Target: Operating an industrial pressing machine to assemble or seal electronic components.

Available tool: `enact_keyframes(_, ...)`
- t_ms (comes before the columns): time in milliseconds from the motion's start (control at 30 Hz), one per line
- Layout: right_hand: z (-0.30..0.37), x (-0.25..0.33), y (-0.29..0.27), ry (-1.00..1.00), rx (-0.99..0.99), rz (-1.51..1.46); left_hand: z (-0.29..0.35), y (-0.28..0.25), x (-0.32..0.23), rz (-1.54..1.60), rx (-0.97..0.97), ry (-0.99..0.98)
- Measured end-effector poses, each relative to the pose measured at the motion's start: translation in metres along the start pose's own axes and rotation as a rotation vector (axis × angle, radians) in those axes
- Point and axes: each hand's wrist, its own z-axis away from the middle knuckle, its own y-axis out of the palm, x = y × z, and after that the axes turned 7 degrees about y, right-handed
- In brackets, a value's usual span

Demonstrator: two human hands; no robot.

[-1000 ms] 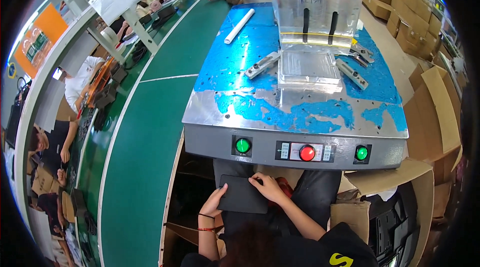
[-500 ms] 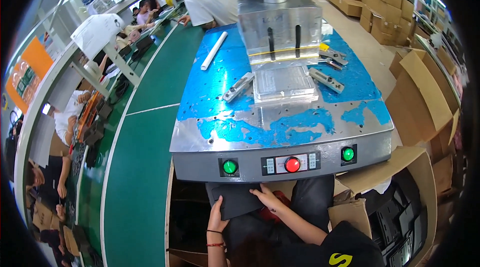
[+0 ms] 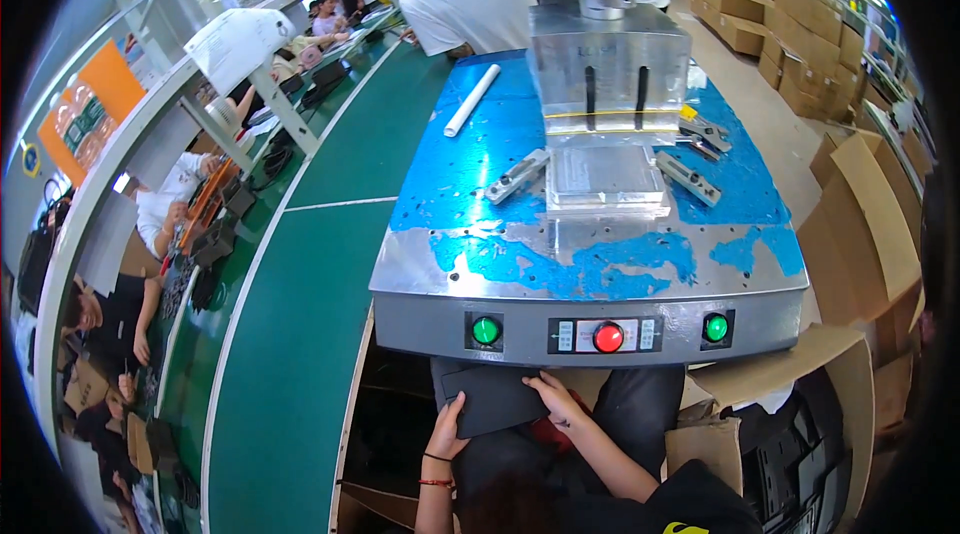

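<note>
Left hand [image 3: 447, 433] and right hand [image 3: 557, 401] gripped a black panel [image 3: 494, 402]; careless lifting could have scraped it against the press base [image 3: 430, 328].

This looks like a factory assembly workshop. A heavy grey-and-silver metal press [image 3: 480, 281], with round green push-buttons [image 3: 486, 331] and a round red push-button [image 3: 608, 337] on its front, stands in the middle. A long green-topped work line [image 3: 285, 354] runs from near to far on the left, with people [image 3: 160, 209] along its left side. Brown cardboard cartons [image 3: 808, 44] stack up far right; a near-right open brown carton [image 3: 852, 414] holds black plastic parts [image 3: 778, 464].
</note>
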Motion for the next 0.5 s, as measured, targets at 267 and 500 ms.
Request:
enact_keyframes(267,0.023,0.018,0.019,0.047,0.006,-0.032,-0.002,-0.013,0.005,0.048,-0.029,0.004)
enact_keyframes(500,0.015,0.017,0.004,0.036,0.096,-0.083,-0.006,-0.007,0.008,0.069,0.007,-0.003)
